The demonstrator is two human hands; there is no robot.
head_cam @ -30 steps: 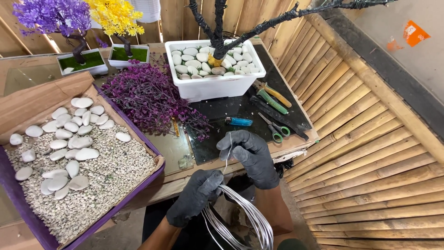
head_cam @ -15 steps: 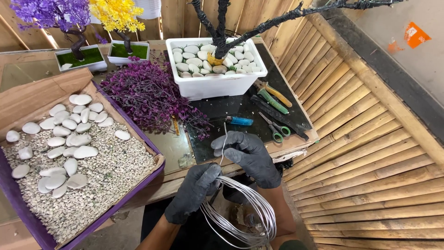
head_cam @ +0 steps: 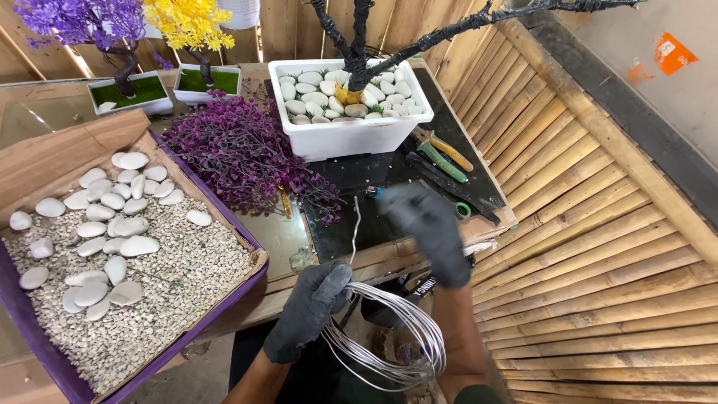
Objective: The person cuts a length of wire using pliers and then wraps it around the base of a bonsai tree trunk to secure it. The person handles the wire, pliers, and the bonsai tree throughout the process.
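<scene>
Below the left hand (head_cam: 310, 308), the wire coil (head_cam: 389, 337) hangs, gripped.

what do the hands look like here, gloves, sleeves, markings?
Both hands wear dark grey, textured work gloves that cover fingers and wrists. The left glove looks knitted with a coated grip. The right glove is motion-blurred, same colour. Forearms are bare past the cuffs, and a dark green sleeve edge shows at the right elbow. No markings that I can make out on either glove.

Orange sticker (head_cam: 672, 53) (perhaps torn) on right wall.
</scene>
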